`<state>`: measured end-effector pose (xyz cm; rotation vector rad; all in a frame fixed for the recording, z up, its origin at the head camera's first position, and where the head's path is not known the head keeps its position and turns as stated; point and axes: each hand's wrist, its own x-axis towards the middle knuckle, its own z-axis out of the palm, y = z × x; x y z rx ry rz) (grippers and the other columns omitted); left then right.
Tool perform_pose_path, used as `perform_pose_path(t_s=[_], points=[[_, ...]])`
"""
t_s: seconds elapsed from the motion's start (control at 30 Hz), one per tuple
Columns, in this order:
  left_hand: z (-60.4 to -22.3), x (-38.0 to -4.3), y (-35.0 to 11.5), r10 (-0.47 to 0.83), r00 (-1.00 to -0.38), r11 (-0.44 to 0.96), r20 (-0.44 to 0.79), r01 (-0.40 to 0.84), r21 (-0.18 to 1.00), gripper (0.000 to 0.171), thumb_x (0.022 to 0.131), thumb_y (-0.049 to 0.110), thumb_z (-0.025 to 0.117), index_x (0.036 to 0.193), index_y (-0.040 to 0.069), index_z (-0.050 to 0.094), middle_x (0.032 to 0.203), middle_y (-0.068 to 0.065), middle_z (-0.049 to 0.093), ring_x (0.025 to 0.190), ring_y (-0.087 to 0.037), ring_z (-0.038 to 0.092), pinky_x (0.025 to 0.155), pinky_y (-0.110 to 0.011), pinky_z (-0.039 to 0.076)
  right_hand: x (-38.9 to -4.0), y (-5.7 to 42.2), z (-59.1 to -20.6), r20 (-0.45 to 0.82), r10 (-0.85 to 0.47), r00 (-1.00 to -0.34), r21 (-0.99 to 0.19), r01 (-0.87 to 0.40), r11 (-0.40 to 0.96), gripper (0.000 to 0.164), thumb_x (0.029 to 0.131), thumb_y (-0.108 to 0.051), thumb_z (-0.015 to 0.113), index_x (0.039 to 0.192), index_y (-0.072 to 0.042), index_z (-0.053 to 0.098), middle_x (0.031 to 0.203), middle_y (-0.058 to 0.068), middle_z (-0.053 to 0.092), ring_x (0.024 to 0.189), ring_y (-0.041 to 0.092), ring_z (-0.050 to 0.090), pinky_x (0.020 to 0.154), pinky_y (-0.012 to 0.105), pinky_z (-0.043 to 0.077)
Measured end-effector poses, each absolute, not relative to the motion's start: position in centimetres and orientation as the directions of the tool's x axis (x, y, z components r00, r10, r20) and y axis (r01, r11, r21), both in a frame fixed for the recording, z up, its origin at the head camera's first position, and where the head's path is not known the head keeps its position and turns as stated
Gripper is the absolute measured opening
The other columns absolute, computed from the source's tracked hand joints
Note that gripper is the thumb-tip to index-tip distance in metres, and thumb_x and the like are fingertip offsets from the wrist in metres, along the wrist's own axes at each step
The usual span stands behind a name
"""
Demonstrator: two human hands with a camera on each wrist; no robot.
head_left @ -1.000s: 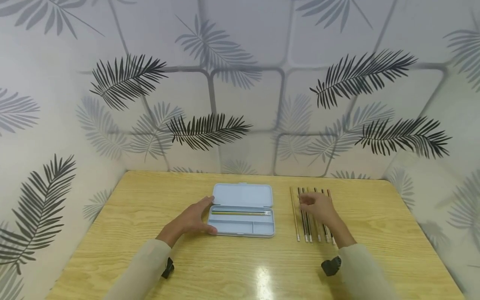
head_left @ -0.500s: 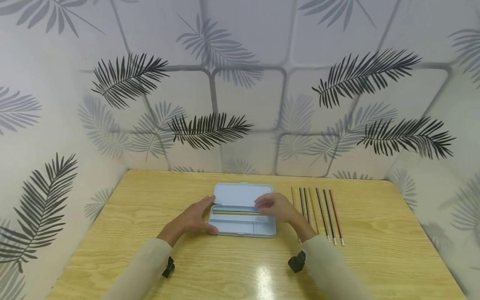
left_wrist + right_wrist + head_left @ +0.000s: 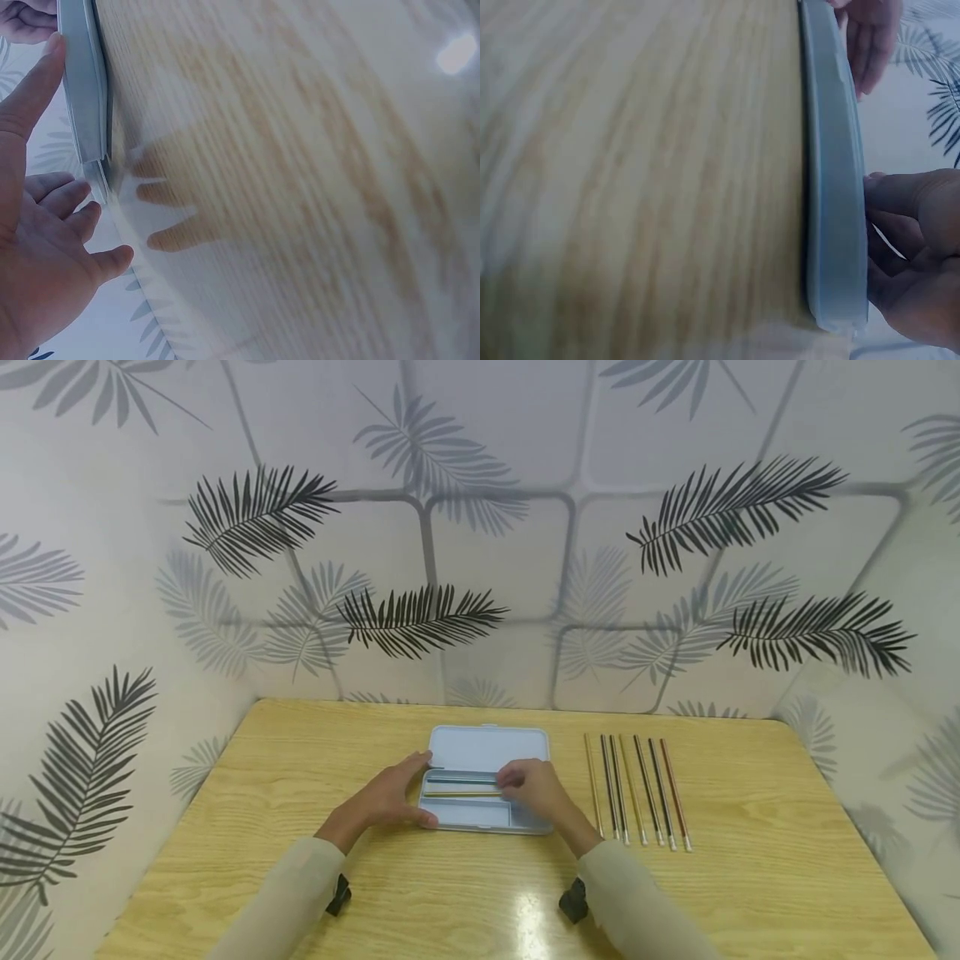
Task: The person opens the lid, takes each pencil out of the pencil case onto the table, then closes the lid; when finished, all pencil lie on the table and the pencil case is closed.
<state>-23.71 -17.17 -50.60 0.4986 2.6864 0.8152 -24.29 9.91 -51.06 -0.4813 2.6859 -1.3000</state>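
Note:
A pale blue pencil case [image 3: 467, 815] lies on the table with its lid [image 3: 487, 747] folded back. In its rear compartment, a dark bluish pencil [image 3: 459, 781] lies along the back and a yellow pencil [image 3: 457, 794] nearer the divider. My left hand [image 3: 384, 793] spans the case's left end, thumb at the front corner and fingers by the hinge. The left wrist view shows that thumb [image 3: 51, 56] touching the case's edge. My right hand [image 3: 534, 785] reaches into the case and pinches the yellow pencil's right end. Its fingertips are partly hidden behind the case wall in the right wrist view.
Right of the case, several pencils lie side by side on the wooden table [image 3: 420, 893], among them a reddish-brown pencil [image 3: 675, 793] at the far right. Their white eraser ends point toward me. A leaf-patterned wall [image 3: 495, 568] stands behind the table.
My right hand has moved left from above the loose pencils to the case. Inside it, the yellow pencil has shifted toward me, away from the bluish one. My left hand has stayed in place.

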Motion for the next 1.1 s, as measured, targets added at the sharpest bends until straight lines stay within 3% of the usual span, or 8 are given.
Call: perform_pose_path(t_s=[0.4,0.57,0.73,0.9,1.1], points=[[-50.6,-23.7,-17.2,0.414,-0.894,0.768,-0.17,0.243,0.592,0.114,0.062,0.049,0.084,0.151,0.01,0.024,0.157,-0.01,0.024,0.146,-0.03,0.02,0.119,-0.046,0.023,-24.4,9.2,-50.4,0.076,-0.384,-0.92,-0.616,-0.346,0.707,0.012,0.073,0.001,0.077,0.075,-0.008,0.07,0.076,0.002,0.072,0.071,0.012,0.067,0.069,0.027,0.057],[-50.7,-23.8,-17.3,0.417,-0.893,0.759,-0.165,0.243,0.604,0.115,0.062,0.049,0.084,0.152,0.011,0.023,0.158,-0.011,0.023,0.146,-0.03,0.02,0.119,-0.047,0.023,-24.7,9.3,-50.5,0.077,-0.396,-0.915,-0.604,-0.359,0.711,0.013,0.074,0.0,0.077,0.075,-0.01,0.069,0.074,0.0,0.071,0.069,0.01,0.064,0.067,0.026,0.055],[-50.8,-23.9,-17.4,0.416,-0.893,0.761,-0.172,0.238,0.604,0.115,0.062,0.049,0.084,0.152,0.011,0.023,0.158,-0.011,0.023,0.146,-0.031,0.02,0.118,-0.047,0.023,-24.7,9.4,-50.6,0.052,-0.404,-0.913,-0.639,-0.342,0.689,0.01,0.079,-0.001,0.072,0.087,-0.007,0.072,0.081,0.003,0.071,0.074,0.01,0.062,0.069,0.025,0.054],[-50.8,-24.0,-17.4,0.423,-0.891,0.764,-0.167,0.251,0.595,0.115,0.062,0.049,0.084,0.151,0.01,0.023,0.157,-0.011,0.024,0.146,-0.03,0.02,0.119,-0.046,0.023,-24.9,9.7,-50.3,0.117,-0.41,-0.904,-0.652,-0.382,0.655,0.025,0.084,0.0,0.065,0.108,-0.007,0.071,0.085,0.003,0.067,0.078,0.012,0.06,0.069,0.023,0.052],[-50.7,-23.8,-17.3,0.416,-0.894,0.768,-0.167,0.247,0.591,0.114,0.062,0.048,0.084,0.151,0.01,0.024,0.157,-0.012,0.024,0.146,-0.031,0.02,0.119,-0.046,0.023,-24.7,11.1,-48.7,0.175,-0.422,-0.89,-0.689,-0.417,0.593,0.032,0.088,0.001,0.059,0.118,-0.006,0.066,0.09,0.007,0.064,0.084,0.02,0.063,0.069,0.027,0.054]])
